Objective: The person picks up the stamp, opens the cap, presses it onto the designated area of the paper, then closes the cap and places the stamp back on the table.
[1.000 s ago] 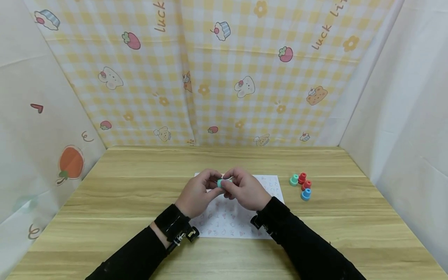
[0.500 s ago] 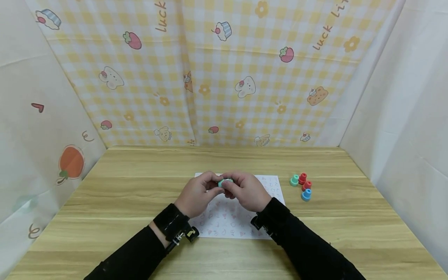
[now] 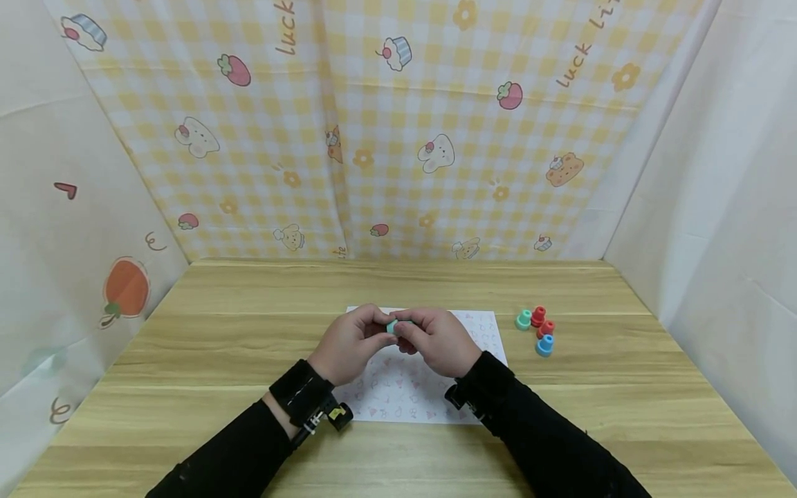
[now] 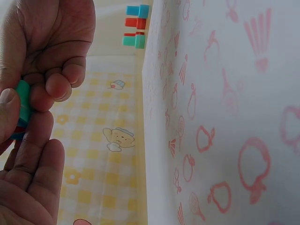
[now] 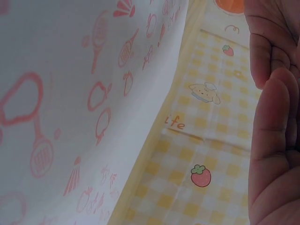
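Note:
A small teal piece [image 3: 392, 326], which looks like a toy stamp, is between my two hands above the printed paper [image 3: 398, 404]. My left hand [image 3: 349, 349] pinches it with thumb and fingers. From the other side, my right hand [image 3: 438, 339] pinches it too. In the left wrist view the teal piece [image 4: 23, 101] shows a red part and a blue edge below it; fingers cover the remainder. The right wrist view has the fingers of my right hand [image 5: 276, 140] meeting my left hand [image 5: 267, 28], and the piece is hidden there.
Right of the paper stand a teal stamp-like piece [image 3: 523, 319], two red ones [image 3: 538, 317] and a blue one [image 3: 544, 346], close together. Pink fruit, racket and shuttlecock prints cover the paper. A checked yellow curtain [image 3: 373, 194] hangs behind the wooden table [image 3: 249, 297].
The raised index fingers have come down closer around the teal piece, which has turned slightly between them. My left wrist has shifted slightly to the left. The pieces on the table have stayed put.

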Demonstrator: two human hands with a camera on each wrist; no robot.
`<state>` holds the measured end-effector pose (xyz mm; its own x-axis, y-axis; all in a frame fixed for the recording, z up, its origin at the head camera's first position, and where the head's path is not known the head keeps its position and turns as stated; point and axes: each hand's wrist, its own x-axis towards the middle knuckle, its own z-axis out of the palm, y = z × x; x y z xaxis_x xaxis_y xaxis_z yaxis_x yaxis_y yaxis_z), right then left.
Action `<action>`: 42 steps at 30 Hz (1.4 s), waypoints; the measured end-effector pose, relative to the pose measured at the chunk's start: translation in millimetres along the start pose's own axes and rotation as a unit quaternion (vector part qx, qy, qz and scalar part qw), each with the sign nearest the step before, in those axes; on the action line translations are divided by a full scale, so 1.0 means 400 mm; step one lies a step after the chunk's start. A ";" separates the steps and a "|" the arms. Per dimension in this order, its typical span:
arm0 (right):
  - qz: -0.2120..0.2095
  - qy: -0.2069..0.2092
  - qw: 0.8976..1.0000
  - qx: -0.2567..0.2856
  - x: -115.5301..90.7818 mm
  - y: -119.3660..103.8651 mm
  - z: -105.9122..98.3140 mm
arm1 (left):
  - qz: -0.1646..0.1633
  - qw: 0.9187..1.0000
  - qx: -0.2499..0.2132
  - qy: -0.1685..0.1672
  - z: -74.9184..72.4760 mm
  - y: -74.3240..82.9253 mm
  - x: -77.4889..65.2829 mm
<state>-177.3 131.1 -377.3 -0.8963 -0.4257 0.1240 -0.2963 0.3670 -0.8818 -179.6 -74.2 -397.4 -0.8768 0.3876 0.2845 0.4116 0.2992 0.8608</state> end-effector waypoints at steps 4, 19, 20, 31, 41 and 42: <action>0.004 -0.001 1.000 -0.002 -0.001 0.001 0.000 | -0.001 1.000 -0.001 -0.001 -0.001 0.000 0.001; -0.001 -0.002 1.000 0.003 -0.002 0.007 0.000 | -0.017 1.000 -0.001 0.001 0.000 0.006 -0.004; -0.002 -0.002 1.000 0.002 -0.001 0.008 0.000 | -0.017 1.000 -0.001 0.001 0.000 0.006 -0.004; -0.004 0.000 1.000 0.008 -0.002 0.008 -0.001 | 0.001 1.000 -0.001 0.003 -0.003 0.006 -0.003; 0.025 -0.002 1.000 0.007 0.004 0.005 -0.007 | -0.017 1.000 0.016 0.003 -0.008 0.002 0.002; 0.028 0.003 1.000 0.003 0.004 0.003 -0.009 | -0.023 1.000 0.018 0.004 -0.008 0.003 0.002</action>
<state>-180.4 133.9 -376.7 -0.9132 -0.4001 0.0774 -0.2440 0.3849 -0.8901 -180.5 -76.4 -394.9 -0.8969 0.3664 0.2479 0.3791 0.3478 0.8575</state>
